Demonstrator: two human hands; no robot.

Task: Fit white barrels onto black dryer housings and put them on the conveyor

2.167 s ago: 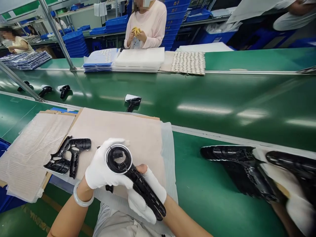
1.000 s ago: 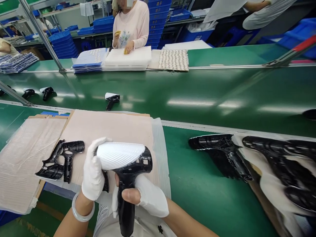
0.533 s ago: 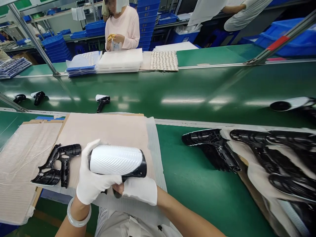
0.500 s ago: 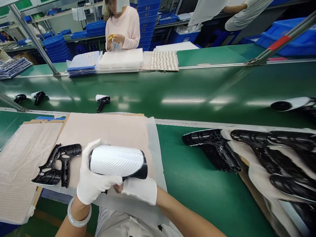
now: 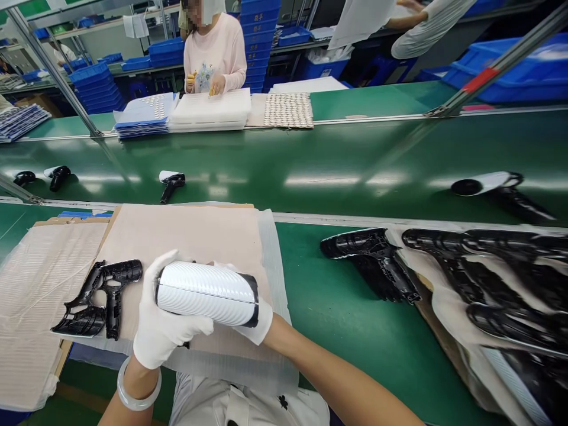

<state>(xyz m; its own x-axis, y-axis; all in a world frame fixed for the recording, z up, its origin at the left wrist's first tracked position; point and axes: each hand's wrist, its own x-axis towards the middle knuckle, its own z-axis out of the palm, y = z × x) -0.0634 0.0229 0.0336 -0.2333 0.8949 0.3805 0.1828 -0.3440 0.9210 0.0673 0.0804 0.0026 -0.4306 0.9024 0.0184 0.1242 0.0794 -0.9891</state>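
Observation:
A hair dryer with a white rippled barrel and black end rims lies sideways between my hands, over the padded work surface. My gloved left hand grips its left end, thumb over the top and fingers underneath. A thin dark seam runs along the barrel towards me. Behind the right end is my gloved right hand, against the dryer's far side; the barrel hides most of its fingers. Left of the hands, black dryer shell halves rest on the beige foam sheet.
More black shell halves lie to the right, several on a foam-covered stack. Beyond, a green conveyor belt carries dryers, including a white-and-black one. Across it sits a person behind white sheets. Metal posts frame the line.
The hair dryer has rolled so its seam faces me. My right hand has gone from beneath the barrel to behind it. On the belt, the right-hand dryer has shifted left.

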